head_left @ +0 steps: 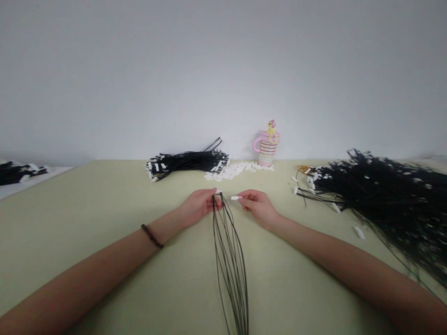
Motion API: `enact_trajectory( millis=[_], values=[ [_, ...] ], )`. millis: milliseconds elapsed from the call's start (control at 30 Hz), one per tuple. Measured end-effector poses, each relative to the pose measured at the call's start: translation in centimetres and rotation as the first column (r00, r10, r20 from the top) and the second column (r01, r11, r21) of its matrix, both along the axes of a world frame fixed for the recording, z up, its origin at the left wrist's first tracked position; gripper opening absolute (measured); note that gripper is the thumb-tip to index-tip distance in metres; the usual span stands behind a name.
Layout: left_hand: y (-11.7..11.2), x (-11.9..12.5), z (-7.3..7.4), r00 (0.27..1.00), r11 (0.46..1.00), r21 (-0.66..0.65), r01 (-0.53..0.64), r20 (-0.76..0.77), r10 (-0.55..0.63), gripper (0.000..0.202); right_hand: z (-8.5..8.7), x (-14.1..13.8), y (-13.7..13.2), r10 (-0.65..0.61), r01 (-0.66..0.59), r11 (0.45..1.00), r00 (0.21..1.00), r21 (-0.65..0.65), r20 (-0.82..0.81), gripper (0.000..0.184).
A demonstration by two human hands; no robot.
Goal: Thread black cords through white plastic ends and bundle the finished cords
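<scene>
Near the middle of the table, my left hand point(200, 207) is closed on the top end of a bunch of thin black wires point(232, 265). A small white piece shows at its fingertips, and the wires hang down toward the table's near edge. Just to the right, my right hand point(260, 208) pinches a small white plastic piece point(236, 198) between thumb and finger. That piece points left toward the wire ends, with a small gap between them. A dark beaded bracelet point(152, 236) circles my left wrist.
Behind my hands lie a tied bundle of black wires point(188, 162) with white ends and a pile of loose white pieces point(232, 170). A pink striped mug point(267, 148) stands by the wall. A large heap of black wires point(384, 190) covers the right side; more wires point(17, 172) lie far left.
</scene>
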State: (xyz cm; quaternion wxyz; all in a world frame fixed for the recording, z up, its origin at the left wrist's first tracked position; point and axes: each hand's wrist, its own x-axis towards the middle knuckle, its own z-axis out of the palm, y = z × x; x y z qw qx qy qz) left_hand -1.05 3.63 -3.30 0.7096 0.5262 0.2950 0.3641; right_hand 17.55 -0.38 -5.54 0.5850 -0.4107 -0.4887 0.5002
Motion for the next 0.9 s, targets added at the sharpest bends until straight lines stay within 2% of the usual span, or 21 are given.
enact_trajectory(
  millis=[133, 200, 500, 667, 767, 900],
  values=[
    [-0.7, 0.1, 0.1, 0.989, 0.989, 0.118, 0.084, -0.130, -0.068, 0.018, 0.1, 0.0, -0.1, 0.027, -0.027, 1.000, 1.000, -0.001, 0.011, 0.024],
    [-1.2, 0.2, 0.0, 0.980, 0.984, 0.136, 0.114, -0.179, -0.089, 0.019, 0.2, 0.0, -0.1, 0.039, -0.039, 0.999, 0.999, -0.003, 0.005, 0.023],
    [-1.1, 0.4, -0.1, 0.990, 0.994, 0.015, 0.111, -0.089, -0.109, 0.021, 0.1, 0.1, -0.1, 0.097, -0.097, 0.995, 0.995, 0.007, -0.004, 0.020],
    [-1.0, 0.5, -0.3, 0.993, 0.995, 0.031, 0.089, -0.074, -0.087, 0.022, 0.1, 0.2, -0.1, 0.103, -0.103, 0.994, 0.994, 0.019, 0.025, 0.024],
    [-0.9, 0.4, -0.3, 0.991, 0.994, 0.025, 0.108, -0.076, -0.106, 0.018, 0.1, 0.1, -0.1, 0.101, -0.101, 0.994, 0.995, 0.042, 0.003, 0.027],
    [-0.8, 0.3, 0.0, 0.983, 0.988, 0.013, 0.153, -0.102, -0.151, 0.016, 0.1, 0.0, -0.3, 0.103, -0.103, 0.994, 0.995, 0.045, 0.020, 0.023]
  ],
)
